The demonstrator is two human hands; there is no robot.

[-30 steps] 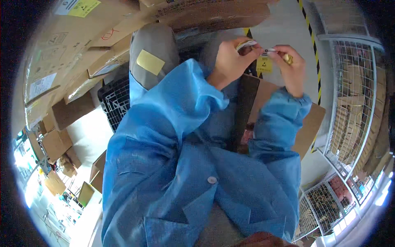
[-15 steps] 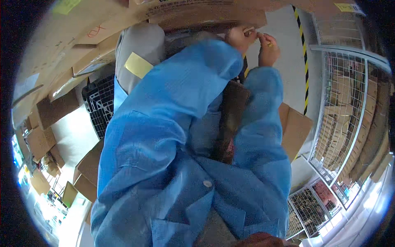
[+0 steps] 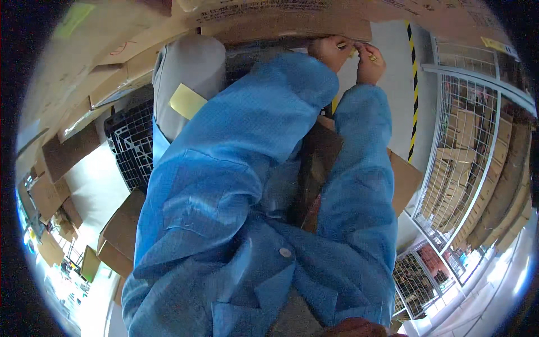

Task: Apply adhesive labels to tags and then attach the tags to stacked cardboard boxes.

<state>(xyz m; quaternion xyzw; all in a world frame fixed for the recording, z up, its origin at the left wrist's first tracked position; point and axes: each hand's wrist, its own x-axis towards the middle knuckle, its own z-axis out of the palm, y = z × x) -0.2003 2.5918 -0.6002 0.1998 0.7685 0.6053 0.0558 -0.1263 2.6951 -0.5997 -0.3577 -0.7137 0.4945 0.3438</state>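
Observation:
At the far edge of the view, my left hand (image 3: 331, 54) is closed, with its fingers bent inward beside the lower edge of a large cardboard box (image 3: 286, 28). Close to its right, my right hand (image 3: 370, 66) is pinched, its fingertips meeting those of the left. A small yellowish bit shows between the fingertips, too small to name. Some yellow also shows at the right hand's fingers. Blue sleeves cover both arms, and the left one reaches across in front of my body. A pale yellow paper slip (image 3: 187, 101) lies against my grey trouser knee (image 3: 193, 59).
Large cartons (image 3: 120, 42) rise along the left and far sides. A black plastic pallet (image 3: 132, 143) sits at the left. Open carton flaps (image 3: 404, 181) stand beside my right arm. To the right are a yellow-black floor stripe (image 3: 413, 95) and a wire cage (image 3: 463, 146) holding flattened cardboard.
My view has shifted slightly. Both hands stay together by the box edge, with the right fingers now bent closer in and a yellowish bit showing more clearly between the fingertips.

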